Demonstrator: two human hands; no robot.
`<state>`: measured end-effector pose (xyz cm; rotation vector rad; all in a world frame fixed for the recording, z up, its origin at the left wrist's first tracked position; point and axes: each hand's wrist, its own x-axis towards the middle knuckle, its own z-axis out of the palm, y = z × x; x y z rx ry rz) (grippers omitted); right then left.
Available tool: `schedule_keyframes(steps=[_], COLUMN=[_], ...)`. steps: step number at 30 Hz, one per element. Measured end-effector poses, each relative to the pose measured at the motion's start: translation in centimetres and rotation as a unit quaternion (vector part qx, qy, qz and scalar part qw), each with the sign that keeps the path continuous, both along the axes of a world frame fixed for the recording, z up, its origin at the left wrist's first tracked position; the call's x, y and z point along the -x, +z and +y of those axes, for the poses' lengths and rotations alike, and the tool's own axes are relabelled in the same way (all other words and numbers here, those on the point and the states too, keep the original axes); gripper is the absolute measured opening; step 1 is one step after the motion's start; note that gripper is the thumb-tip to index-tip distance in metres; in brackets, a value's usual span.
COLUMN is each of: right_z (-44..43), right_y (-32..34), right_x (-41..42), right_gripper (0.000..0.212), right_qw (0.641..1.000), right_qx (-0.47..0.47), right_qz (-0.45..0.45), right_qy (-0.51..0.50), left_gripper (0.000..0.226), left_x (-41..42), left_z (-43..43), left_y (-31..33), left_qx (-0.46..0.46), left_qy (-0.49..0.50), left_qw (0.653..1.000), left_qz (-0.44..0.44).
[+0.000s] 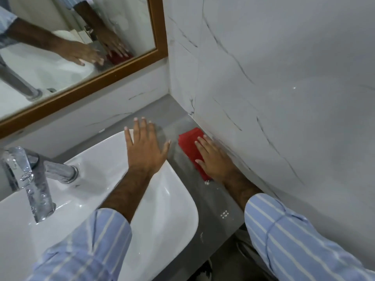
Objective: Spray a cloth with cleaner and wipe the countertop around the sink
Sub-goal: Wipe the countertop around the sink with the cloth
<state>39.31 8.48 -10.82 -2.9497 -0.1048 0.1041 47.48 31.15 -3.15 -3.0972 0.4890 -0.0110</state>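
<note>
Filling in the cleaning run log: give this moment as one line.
stage: wiping | right hand: flat on red cloth, grey countertop beside wall | left hand: spread on sink rim | spray bottle: not visible

The right hand [215, 159] pressed flat on the red cloth [189, 144] on the grey desk [215, 199] beside the wall; the left hand [145, 147] lay spread on the sink [178, 209] rim.

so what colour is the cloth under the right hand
Red, a plain solid red cloth, flat on the grey countertop under the right hand; head view.

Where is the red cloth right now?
The red cloth lies flat under the right hand on the grey countertop, between sink and marble wall.
</note>
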Motion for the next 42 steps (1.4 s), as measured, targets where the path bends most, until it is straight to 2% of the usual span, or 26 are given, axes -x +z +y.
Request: schedule_keyframes(steps=[4,8,11,15,20,26,28,32,38,40,42], right_z=[0.4,0.7,0.6,0.7,-0.2,-0.3,0.1,0.5,1.9,3.1,3.9], right_y=[-1.9,-4.1,-5.4,-5.9,-5.2,-5.7,-6.1,-6.6,-5.5,-5.5,-5.6], right_x=[-2.0,-2.8,-2.6,2.5,10.5,1.8,0.1,3.8,15.8,17.0,15.8], right_gripper=[0.069,0.072,0.073,0.073,0.073,0.069,0.07,0.068,0.073,0.074,0.075], right_qw=[0.999,0.999,1.0,0.999,0.999,0.993,0.998,0.989,0.953,0.934,0.939], right_qx=[0.009,0.0,0.006,0.002,0.026,0.057,0.043,-0.004,-0.004,0.007,0.022], right_qz=[0.017,0.013,-0.004,0.004,0.024,-0.004,-0.009,-0.026,0.004,0.01,0.009], right_qy=[0.051,0.045,0.014,-0.041,0.009,0.102,0.051,-0.148,-0.302,-0.356,-0.343], left_gripper=[0.096,0.09,0.082,0.078,0.086,0.077,0.075,0.075,0.076,0.076,0.075], left_x=[-1.0,-0.6,-0.8,-0.5,-0.4,-0.5,-0.6,-0.6,-0.6,-0.4,-0.4], left_z=[1.6,1.3,1.0,0.7,0.6,0.7,0.6,0.9,0.9,0.8,0.8], left_y=[-1.6,-2.5,-2.3,-1.9,-1.7,-2.3,-2.6,-2.8,-2.5,-2.5,-2.5], left_qx=[0.031,0.042,0.031,0.033,0.056,0.067,0.069,0.07,0.08,0.088,0.091], left_qy=[0.047,0.063,0.076,0.085,0.094,0.1,0.098,0.092,0.094,0.095,0.095], left_qw=[0.998,0.997,0.995,0.993,0.991,0.991,0.991,0.991,0.99,0.989,0.989], left_qz=[0.03,0.017,0.05,0.072,0.076,0.065,0.063,0.062,0.066,0.072,0.07])
